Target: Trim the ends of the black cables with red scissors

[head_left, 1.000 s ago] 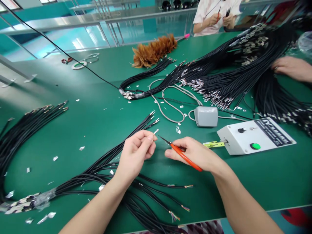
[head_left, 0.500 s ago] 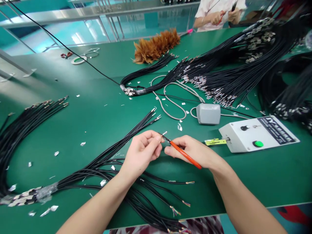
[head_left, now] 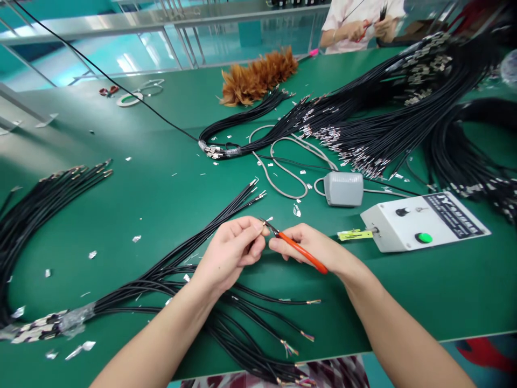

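- While stripped cables (head_left: 258, 323) lie at the bench's near edge, the left hand (head_left: 230, 256) pinches one cable end (head_left: 267, 222).
- Right hand (head_left: 319, 248) grips orange-handled snips (head_left: 301, 250), tips touching that end.
- Untrimmed bundles (head_left: 383, 118) crowd the far right corner; most work seemingly remains.

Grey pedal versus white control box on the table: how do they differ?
The grey pedal is smaller, plain and rounded; the white control box is larger, flat-topped, with a green button, black knob and label. The pedal trails a grey cord; the box has a yellow-green piece at its left end. Both rest untouched on the green table.
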### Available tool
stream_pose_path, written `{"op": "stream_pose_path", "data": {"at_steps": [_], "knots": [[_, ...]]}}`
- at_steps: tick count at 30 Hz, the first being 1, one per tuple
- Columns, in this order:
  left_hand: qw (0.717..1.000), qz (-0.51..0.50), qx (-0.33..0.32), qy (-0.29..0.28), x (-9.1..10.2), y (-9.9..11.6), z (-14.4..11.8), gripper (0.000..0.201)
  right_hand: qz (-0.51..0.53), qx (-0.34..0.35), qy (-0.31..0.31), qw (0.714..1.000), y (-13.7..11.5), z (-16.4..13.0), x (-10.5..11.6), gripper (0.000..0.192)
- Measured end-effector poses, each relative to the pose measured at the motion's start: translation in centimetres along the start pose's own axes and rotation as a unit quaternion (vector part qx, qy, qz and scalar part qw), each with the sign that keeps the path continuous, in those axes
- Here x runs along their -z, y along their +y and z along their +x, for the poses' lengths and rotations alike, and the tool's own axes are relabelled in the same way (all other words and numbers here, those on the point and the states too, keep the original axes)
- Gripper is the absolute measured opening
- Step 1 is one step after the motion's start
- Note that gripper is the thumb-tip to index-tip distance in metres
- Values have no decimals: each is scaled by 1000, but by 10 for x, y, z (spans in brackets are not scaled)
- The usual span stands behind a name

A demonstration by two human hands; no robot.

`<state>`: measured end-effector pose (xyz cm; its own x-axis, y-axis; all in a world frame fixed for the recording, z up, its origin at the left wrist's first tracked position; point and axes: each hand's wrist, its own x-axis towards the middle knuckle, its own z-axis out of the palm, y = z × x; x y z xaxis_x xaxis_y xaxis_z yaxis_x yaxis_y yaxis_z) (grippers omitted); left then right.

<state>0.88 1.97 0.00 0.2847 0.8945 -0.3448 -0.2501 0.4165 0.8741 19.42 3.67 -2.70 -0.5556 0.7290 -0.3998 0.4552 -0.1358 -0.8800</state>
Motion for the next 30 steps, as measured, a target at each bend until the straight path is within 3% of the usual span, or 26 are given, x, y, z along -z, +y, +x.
{"op": "stream_pose_path", "data": {"at_steps": [4, 9, 19, 24, 30], "knots": [[998, -55, 23, -27, 5, 5, 2, 20, -12, -5, 33, 999, 1, 0, 4, 53], [998, -52, 18, -30, 5, 8, 1, 21, -1, 14, 10, 1000, -5, -5, 9, 53], [990, 114, -71, 46, -9, -5, -4, 21, -7, 28, 12, 1000, -6, -6, 4, 52], [961, 217, -143, 91, -12, -9, -5, 14, -39, 24, 47, 998, -5, -7, 2, 50], [890, 367, -239, 127, -8, -22, -5, 7, -85, 7, 84, 993, -7, -9, 0, 51]]}}
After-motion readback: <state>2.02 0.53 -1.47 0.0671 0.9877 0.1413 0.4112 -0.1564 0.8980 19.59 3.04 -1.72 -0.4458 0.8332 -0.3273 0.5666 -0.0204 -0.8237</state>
